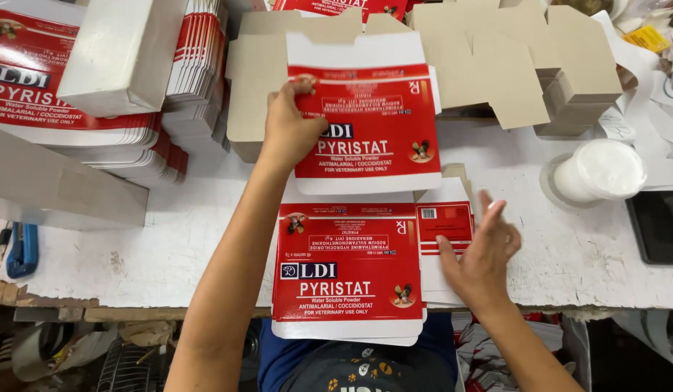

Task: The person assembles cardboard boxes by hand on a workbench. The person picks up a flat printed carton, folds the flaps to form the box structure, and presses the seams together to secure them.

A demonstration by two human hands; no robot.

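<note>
Under the left hand, pinching the far red carton blank's edge, and beside the spread right hand pressing the near stack's flap on the desk: likely slipping, skewing the stack.

red flat cartons, stacked cartons left

White worktable with flat red cartons, white tub, blue tool
</note>
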